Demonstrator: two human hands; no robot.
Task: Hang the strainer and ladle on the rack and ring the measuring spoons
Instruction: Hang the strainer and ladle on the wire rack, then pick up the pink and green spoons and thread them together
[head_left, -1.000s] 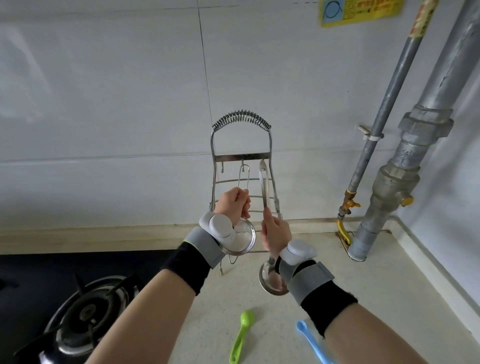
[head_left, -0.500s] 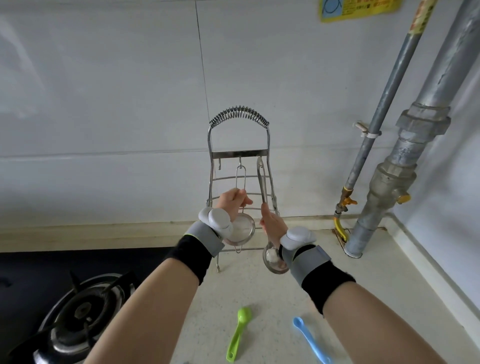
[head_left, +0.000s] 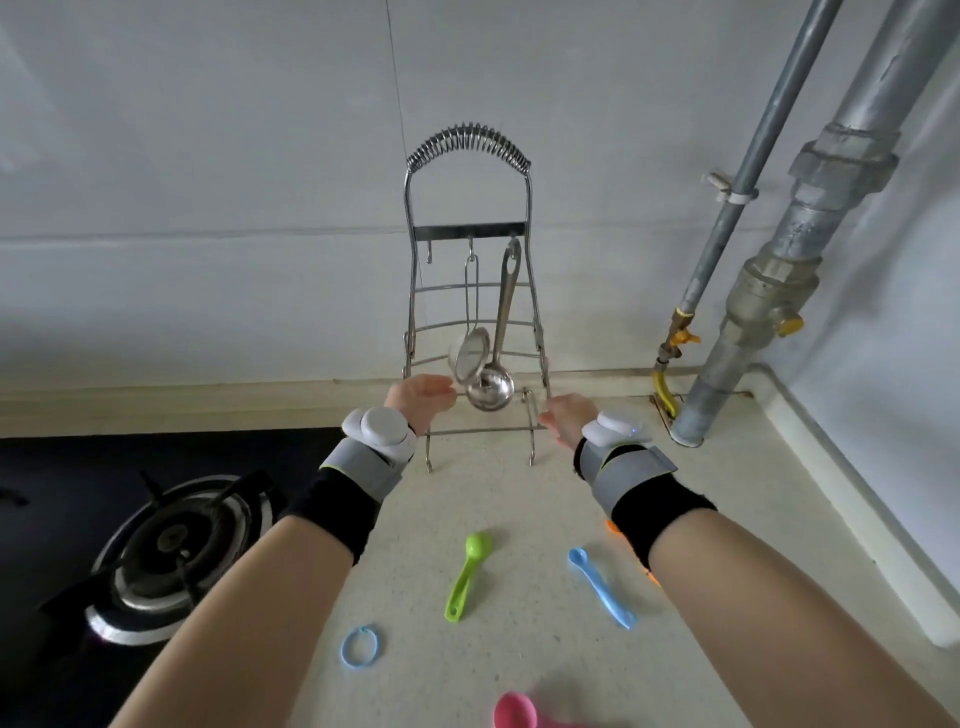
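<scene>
A wire rack (head_left: 415, 260) with a coiled top stands on the counter against the wall. A small mesh strainer (head_left: 471, 353) and a steel ladle (head_left: 491, 392) hang side by side from its hook bar. My left hand (head_left: 422, 397) is open just left of the strainer, holding nothing. To the right of the ladle, my right hand (head_left: 567, 415) is open and apart from it. Nearer me on the counter lie a green measuring spoon (head_left: 466, 574), a blue measuring spoon (head_left: 602, 587), a pink measuring spoon (head_left: 517, 712) and a blue ring (head_left: 358, 644). Something orange peeks from under my right wrist.
A gas burner (head_left: 176, 551) on a black hob sits at the left. Grey pipes (head_left: 769, 270) with a yellow valve run down the wall into the right back corner. A raised counter edge (head_left: 857, 499) borders the right side.
Both hands have let go of the strainer and the ladle, which now hang free on the rack. The hands have dropped lower and moved apart, and more of the near counter shows.
</scene>
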